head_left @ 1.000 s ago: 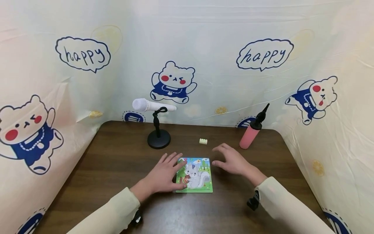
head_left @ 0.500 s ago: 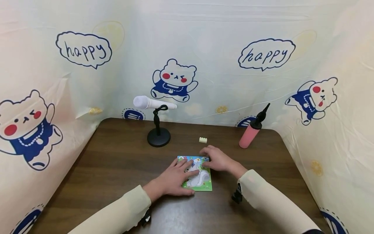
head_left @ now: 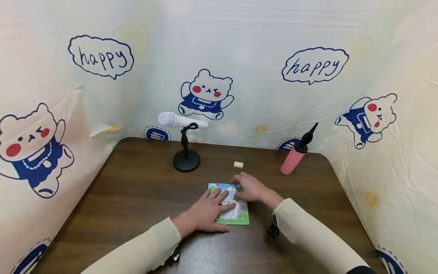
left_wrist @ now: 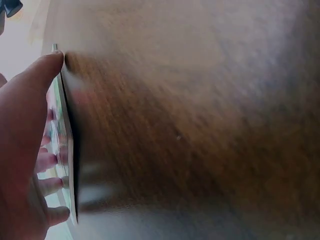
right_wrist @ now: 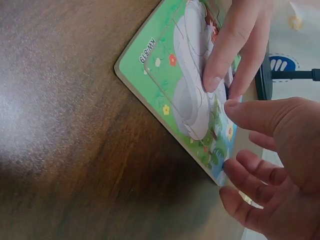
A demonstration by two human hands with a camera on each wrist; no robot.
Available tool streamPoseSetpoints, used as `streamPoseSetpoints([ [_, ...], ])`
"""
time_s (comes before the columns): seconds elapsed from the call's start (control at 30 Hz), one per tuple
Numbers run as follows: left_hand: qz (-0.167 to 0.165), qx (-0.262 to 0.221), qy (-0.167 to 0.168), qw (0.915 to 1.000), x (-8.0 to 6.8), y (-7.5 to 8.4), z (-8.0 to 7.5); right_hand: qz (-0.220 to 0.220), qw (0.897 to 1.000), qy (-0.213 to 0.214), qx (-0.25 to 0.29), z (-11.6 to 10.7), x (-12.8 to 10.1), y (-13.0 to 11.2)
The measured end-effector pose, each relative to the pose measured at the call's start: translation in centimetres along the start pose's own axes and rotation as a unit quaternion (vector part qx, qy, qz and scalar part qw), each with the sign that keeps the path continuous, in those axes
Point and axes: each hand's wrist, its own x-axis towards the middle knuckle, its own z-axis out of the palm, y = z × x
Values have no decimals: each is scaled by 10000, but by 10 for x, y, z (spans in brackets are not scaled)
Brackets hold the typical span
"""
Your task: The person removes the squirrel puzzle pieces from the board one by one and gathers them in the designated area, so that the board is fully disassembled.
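A small picture puzzle board (head_left: 239, 216) with a green border and a white animal lies flat on the dark wooden table (head_left: 137, 190). My left hand (head_left: 213, 207) lies across its left half with straight fingers (right_wrist: 230, 45) pressed on the white pieces. In the left wrist view the left thumb (left_wrist: 35, 85) lies along the board's edge (left_wrist: 64, 145). My right hand (head_left: 248, 189) sits at the board's far right corner. In the right wrist view its thumb (right_wrist: 250, 112) rests on the picture (right_wrist: 170, 65) while its curled fingers (right_wrist: 245, 170) hook the far edge.
Behind the puzzle lies a small cream brick (head_left: 238, 164). A white microphone (head_left: 178, 121) stands on a black stand (head_left: 186, 164) at the back left. A pink hand pump (head_left: 292, 160) leans at the back right. Printed cloth (head_left: 51, 114) walls three sides.
Both hands came in from beside the board onto it. The left hand slid right over the picture. The right hand dropped from the air onto the far right corner and curled.
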Motion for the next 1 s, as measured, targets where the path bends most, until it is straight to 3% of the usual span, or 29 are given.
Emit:
streamPoseSetpoints([
  [0.2,15,95,-24,10000,0,0,0,158,9998,-37,-131,-2,2,-2],
  [0.53,-111,-70,56,9999,0,-6,-4,-192,9997,-149,-99,-1,-17,-4],
  [0.7,-422,-136,141,9989,0,-18,-14,-459,9987,-206,25,3,-30,-8],
  [1.0,-1059,-592,205,9924,8,-42,-17,-828,9942,-599,-340,23,-49,-14],
])
